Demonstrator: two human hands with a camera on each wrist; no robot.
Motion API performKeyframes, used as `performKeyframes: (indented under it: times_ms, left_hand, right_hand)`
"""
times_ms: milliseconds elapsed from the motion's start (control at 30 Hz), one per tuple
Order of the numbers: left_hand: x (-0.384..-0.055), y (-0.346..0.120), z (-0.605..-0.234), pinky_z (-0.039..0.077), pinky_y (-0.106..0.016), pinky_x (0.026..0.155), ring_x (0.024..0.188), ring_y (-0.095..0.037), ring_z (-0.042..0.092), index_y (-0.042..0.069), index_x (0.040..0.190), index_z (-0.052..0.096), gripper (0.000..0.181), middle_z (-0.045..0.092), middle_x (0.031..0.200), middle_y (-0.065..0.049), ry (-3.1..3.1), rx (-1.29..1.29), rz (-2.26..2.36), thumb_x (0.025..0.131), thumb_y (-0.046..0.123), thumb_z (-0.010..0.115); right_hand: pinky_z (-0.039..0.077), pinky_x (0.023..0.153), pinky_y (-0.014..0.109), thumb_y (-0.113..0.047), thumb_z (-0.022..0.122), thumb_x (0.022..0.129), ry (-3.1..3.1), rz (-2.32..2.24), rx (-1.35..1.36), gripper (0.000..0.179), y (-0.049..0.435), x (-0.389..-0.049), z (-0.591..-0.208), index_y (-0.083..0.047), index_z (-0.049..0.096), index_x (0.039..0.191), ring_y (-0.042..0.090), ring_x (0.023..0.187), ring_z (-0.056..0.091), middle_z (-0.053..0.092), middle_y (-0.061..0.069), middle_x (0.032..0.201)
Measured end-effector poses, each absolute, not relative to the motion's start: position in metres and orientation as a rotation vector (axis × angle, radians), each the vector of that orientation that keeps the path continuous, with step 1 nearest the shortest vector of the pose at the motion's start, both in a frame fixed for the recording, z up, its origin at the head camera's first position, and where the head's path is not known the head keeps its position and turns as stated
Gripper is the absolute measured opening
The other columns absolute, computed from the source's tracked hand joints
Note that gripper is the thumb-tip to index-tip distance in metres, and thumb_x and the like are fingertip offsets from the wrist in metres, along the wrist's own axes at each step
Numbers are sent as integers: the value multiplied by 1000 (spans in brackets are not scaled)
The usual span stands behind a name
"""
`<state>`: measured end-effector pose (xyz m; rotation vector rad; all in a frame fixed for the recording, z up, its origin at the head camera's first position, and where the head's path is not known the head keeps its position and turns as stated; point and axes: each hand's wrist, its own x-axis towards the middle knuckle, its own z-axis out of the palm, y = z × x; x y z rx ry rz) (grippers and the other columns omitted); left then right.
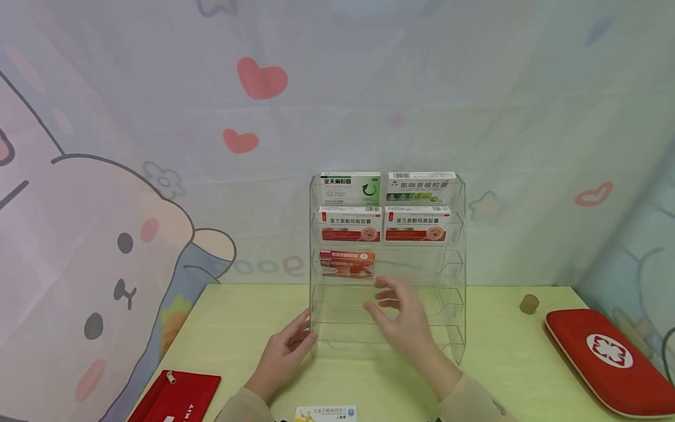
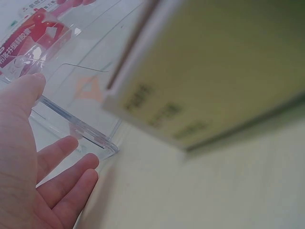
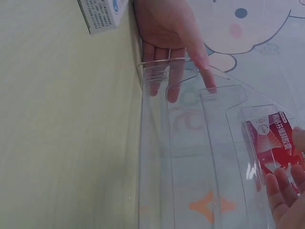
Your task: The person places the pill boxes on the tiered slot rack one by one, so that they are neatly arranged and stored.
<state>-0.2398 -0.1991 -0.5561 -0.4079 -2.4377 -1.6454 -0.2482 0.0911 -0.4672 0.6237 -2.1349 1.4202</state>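
A clear tiered rack (image 1: 390, 339) stands on the table. My left hand (image 1: 285, 354) is at its lower left side; in the left wrist view the thumb (image 2: 29, 93) is at the rack's edge, with loosely extended fingers beyond it. A red-and-orange medicine box (image 1: 346, 265) leans at the left of the third tier. Beside and just below it, my right hand (image 1: 405, 316) hovers in front of the rack, thumb and fingers apart and bent, holding nothing. In the right wrist view its fingers (image 3: 286, 188) overlap that red box (image 3: 274, 138).
A green-and-white box (image 1: 350, 189) and a white box (image 1: 420, 187) fill the top tier. Two red-and-white boxes (image 1: 351, 225) sit below. Another box (image 1: 326, 414) lies at the front edge. A red pouch (image 1: 176, 398), red case (image 1: 606, 357) and small brown cylinder (image 1: 529, 303) flank the rack.
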Motion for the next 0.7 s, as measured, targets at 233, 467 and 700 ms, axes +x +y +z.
performKeyframes:
  times_ms: [233, 467, 700]
  left_hand:
    - [-239, -200, -555, 61, -20, 100, 118, -14, 79, 24, 165, 53, 61, 76, 144, -12, -2448, -405, -1643, 108, 28, 73]
    - [-238, -199, -552, 61, -20, 100, 118, -14, 79, 23, 165, 53, 61, 75, 145, -14, -2450, -408, -1636, 108, 27, 73]
    - [-238, -199, -554, 61, -21, 101, 117, -12, 79, 22, 165, 53, 61, 75, 144, -15, -2441, -419, -1641, 108, 26, 73]
  right_hand:
    - [68, 93, 39, -14, 86, 96, -2187, 1447, 665, 52, 88, -233, -486, -5, 64, 142, 30, 104, 78, 76, 9, 126]
    - [68, 87, 32, -15, 86, 97, -2238, 1451, 736, 51, 87, -216, -503, -8, 65, 142, 10, 96, 76, 77, 4, 118]
    - [68, 86, 30, -20, 84, 100, -2293, 1479, 764, 52, 88, -206, -520, -8, 62, 145, 2, 94, 74, 78, 7, 118]
